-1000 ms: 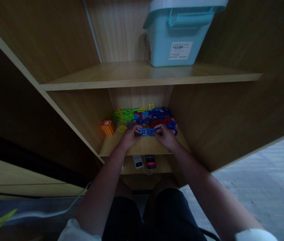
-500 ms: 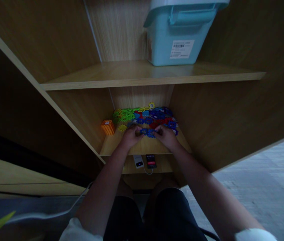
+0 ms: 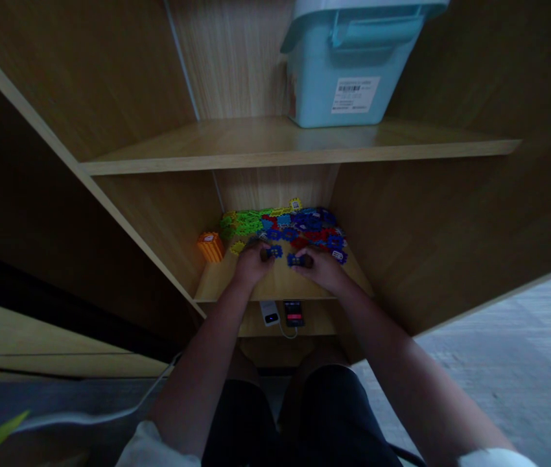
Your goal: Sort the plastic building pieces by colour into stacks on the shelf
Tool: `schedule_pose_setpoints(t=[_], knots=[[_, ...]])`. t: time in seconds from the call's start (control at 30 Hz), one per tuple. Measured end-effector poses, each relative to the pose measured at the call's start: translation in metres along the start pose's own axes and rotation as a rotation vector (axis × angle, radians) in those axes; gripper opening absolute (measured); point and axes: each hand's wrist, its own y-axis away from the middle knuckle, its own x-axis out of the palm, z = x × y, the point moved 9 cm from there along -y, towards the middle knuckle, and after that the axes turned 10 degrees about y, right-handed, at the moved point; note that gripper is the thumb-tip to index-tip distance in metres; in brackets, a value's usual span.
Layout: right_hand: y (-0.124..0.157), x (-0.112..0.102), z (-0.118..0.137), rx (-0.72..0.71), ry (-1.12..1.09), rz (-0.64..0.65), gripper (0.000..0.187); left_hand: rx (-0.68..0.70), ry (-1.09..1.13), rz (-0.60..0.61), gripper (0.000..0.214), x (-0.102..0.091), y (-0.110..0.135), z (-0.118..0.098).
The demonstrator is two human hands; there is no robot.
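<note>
Over the middle shelf, my left hand [image 3: 252, 261] pinches a blue notched plastic building piece [image 3: 275, 251]. My right hand [image 3: 321, 266] is closed on a second blue notched piece [image 3: 295, 260]. A small gap separates the two pieces. Just behind my hands lies a spread of similar flat pieces: green pieces [image 3: 249, 222] at the left, red pieces [image 3: 321, 235] and dark blue pieces [image 3: 304, 220] at the right. One yellow piece [image 3: 237, 247] rests beside my left hand. A dark blue piece with a pale pattern [image 3: 339, 256] lies near my right hand.
An orange ribbed stack [image 3: 211, 247] stands at the shelf's left side. Above, a light blue lidded bin [image 3: 343, 71] sits on the upper shelf [image 3: 236, 144]. A phone [image 3: 293, 313] and a white device [image 3: 269, 313], joined by a cable, lie on the lower shelf.
The two blue pieces, which were together between my hands, are now apart. One is in each hand.
</note>
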Motion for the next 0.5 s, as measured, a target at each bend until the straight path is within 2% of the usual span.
schedule_pose_setpoints(t=[0.17, 0.3, 0.5], knots=[[0.003, -0.006, -0.003, 0.069, 0.009, -0.051, 0.031, -0.010, -0.006, 0.024, 0.024, 0.001, 0.001, -0.002], [0.005, -0.017, -0.002, 0.106, 0.014, -0.120, 0.037, 0.015, 0.045, 0.117, 0.030, 0.010, 0.004, -0.005], [0.006, -0.014, 0.005, 0.061, 0.022, -0.076, 0.036, 0.138, 0.244, 0.262, 0.041, 0.021, 0.011, -0.018]])
